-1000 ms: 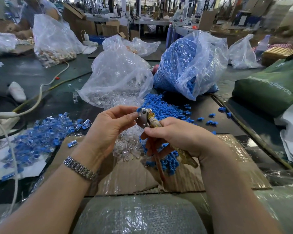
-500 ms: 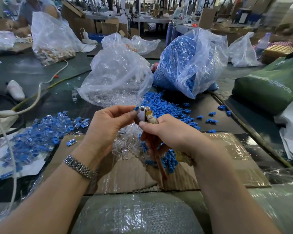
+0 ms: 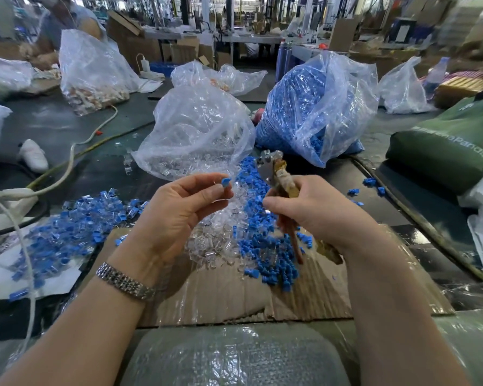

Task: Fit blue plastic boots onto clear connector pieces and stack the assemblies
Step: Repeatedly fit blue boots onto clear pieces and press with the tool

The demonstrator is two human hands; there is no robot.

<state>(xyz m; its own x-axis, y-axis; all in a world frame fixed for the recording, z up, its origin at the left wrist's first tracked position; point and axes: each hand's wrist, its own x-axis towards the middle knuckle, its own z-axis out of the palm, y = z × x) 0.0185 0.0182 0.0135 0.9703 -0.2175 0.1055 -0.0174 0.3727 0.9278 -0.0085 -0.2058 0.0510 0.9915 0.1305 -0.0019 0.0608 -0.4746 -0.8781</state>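
Pinching a blue boot between thumb and fingertips, the left hand holds it up over the middle of the table, just left of the tool gripped in the right hand. That tool, a pair of pliers with tape-wrapped handles, points up and away with its metal head above the right thumb; the right fingers are curled round the handles. The boot lies to the left of the plier head, apart from it and a little lower, with a clear gap between. Whether a clear piece is already seated in the boot cannot be told; the part is too small and slightly blurred.

Judging from this, the coming move turns on that sideways gap: the left hand is the one carrying the part and is nearer the stock.

Directly below the hands a heap of clear connector pieces lies on a sheet of cardboard, touching a heap of loose blue boots on its right. Finished blue-and-clear assemblies spread toward the table's left edge. Behind stand a bag of clear pieces and a bag of blue boots, side by side. A white cable runs along the left, and a green bag sits at the right edge.
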